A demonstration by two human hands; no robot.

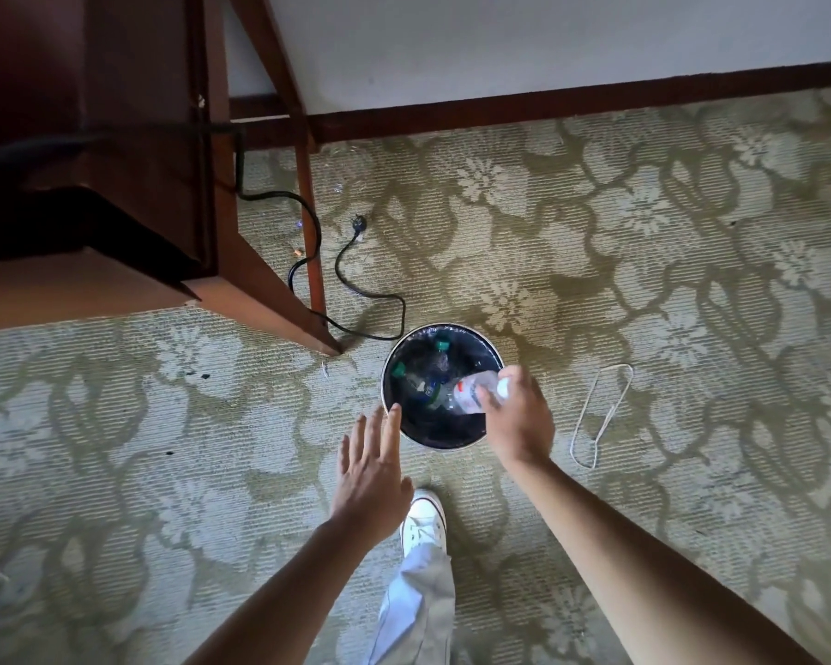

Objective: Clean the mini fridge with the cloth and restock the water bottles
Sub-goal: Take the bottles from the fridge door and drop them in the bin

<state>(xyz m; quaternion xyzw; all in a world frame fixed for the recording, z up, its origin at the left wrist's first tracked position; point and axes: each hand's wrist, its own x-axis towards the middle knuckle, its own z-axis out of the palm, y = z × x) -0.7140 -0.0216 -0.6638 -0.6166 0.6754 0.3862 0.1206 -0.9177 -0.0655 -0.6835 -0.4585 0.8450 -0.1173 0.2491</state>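
The right hand [516, 415] grips a clear plastic water bottle [476, 393] over the round black-lined waste bin [444, 441] on the carpet; the left hand [373, 467] hovers spread wide — clearing empties apparently; no fridge or cloth in view, so cleaning and restocking seemingly remain.

Dim, soft daylight; wide-angle edge distortion.
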